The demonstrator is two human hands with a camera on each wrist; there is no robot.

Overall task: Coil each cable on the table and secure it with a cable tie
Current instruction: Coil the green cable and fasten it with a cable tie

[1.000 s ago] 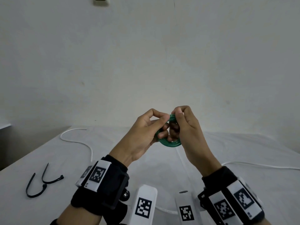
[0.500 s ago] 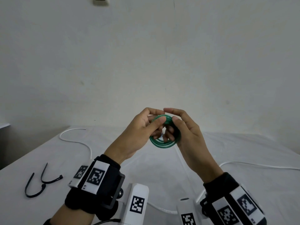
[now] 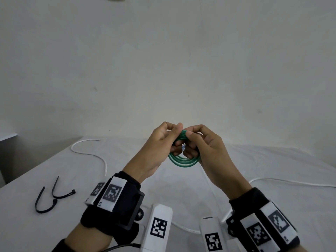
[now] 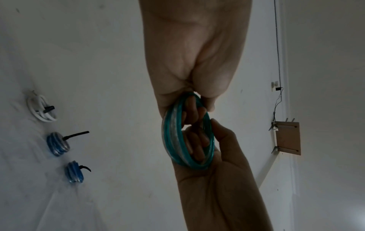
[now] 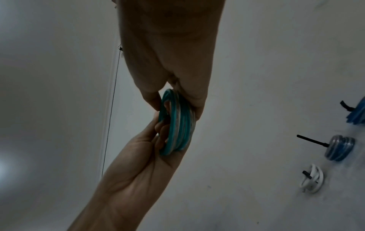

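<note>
- Ties (image 3: 51,197) lay loose on the table (image 3: 27,233), near left.
- Coil (image 3: 183,160) was held above the table; left hand (image 3: 160,142) and right hand (image 3: 205,144) each pinched its top, fingers through the loop.
- Advice: keep one pinch across all turns, free the other hand for a tie.
- White cable (image 3: 91,153) lay uncoiled beyond.

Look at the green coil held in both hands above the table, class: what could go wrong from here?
1. No tie is on the green coil yet; if the left hand or the right hand loosens, the loops may spring apart.
2. The black cable ties lie far left on the table, so fetching one probably leaves a single hand holding the coil.
</note>
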